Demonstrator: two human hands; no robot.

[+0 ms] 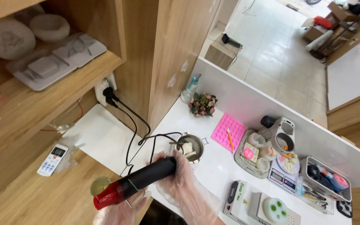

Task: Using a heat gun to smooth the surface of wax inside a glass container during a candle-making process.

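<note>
Both my hands wear thin clear plastic gloves. My right hand (179, 174) grips the black handle of a heat gun (140, 180), whose red nozzle (105, 199) points down and left. Its black cord runs up to a wall socket (107, 91). My left hand (119, 212) is at the bottom edge, under the gun, by its wire stand (135, 201); what it holds is hidden. A small round tin with yellowish contents (100, 185) sits just beside the nozzle. A small metal pot (191, 146) with white chunks stands right behind my right hand.
On the white counter lie a pink silicone mould (228, 131), a tray of round soaps (255, 155), a digital scale (281, 177), a basket of tools (328, 177), a spray bottle (190, 87) and dried flowers (203, 104). A remote control (52, 159) lies at left; wooden shelves (42, 87) hold moulds.
</note>
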